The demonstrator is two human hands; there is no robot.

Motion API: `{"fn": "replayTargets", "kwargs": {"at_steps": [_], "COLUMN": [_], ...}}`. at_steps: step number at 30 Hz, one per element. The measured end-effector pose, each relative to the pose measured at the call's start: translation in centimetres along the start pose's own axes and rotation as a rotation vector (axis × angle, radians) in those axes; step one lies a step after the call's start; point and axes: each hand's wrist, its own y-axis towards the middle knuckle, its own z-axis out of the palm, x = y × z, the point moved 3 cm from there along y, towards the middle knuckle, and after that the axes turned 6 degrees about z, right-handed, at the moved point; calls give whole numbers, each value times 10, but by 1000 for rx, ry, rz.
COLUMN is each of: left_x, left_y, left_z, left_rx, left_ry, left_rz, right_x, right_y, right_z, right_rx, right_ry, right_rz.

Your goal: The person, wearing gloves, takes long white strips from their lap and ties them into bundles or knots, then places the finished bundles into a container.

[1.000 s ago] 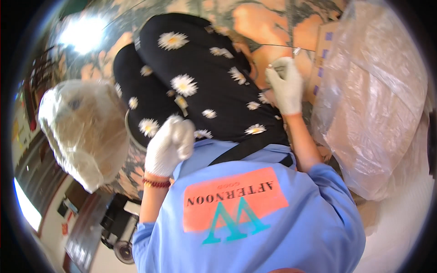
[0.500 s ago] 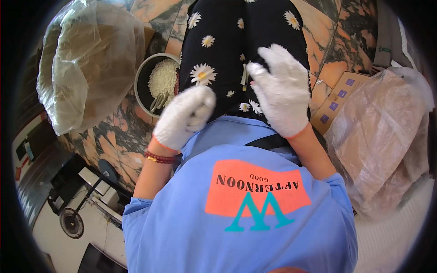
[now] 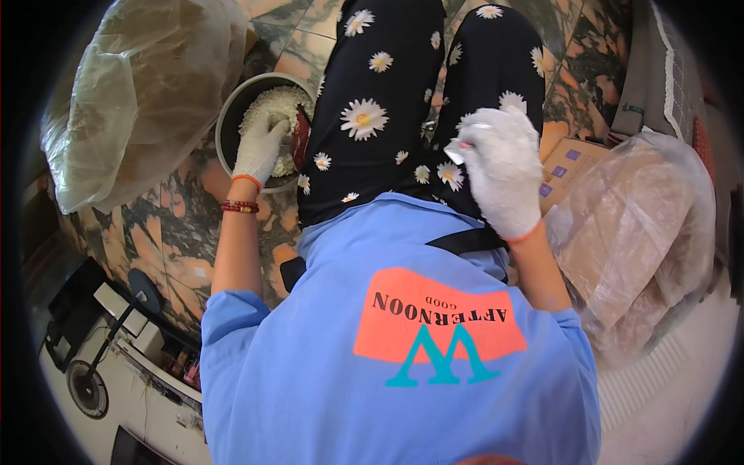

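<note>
My left hand, in a white glove, reaches down into a round metal bowl on the floor. Its fingers curl into the white shredded stuff that fills the bowl, and the grip itself is hidden. A small dark red thing lies at the bowl's right edge, beside that hand. My right hand, also gloved, hovers over my right thigh and pinches a small white piece at its fingertips. My legs, in black trousers with daisies, stretch forward between the two hands.
A big clear plastic bag bulges at the left, touching the bowl's far side. Another filled plastic bag sits at my right, with a cardboard box next to it. A small fan stands at the lower left on the marble-patterned floor.
My left hand has moved from my lap out to the left and down into the bowl. My right hand has stayed over the right thigh and closed around a small white piece.
</note>
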Motion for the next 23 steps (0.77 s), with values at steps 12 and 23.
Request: {"fn": "replayTargets", "kwargs": {"at_steps": [12, 23], "left_x": [-52, -158], "left_y": [-2, 1], "left_z": [-14, -1], "left_rx": [-283, -619], "left_ry": [670, -166], "left_rz": [364, 556], "right_x": [-36, -173], "right_y": [23, 86], "right_z": [-33, 148], "right_rx": [-179, 575], "right_ry": [-90, 9], "right_rz": [98, 685]}}
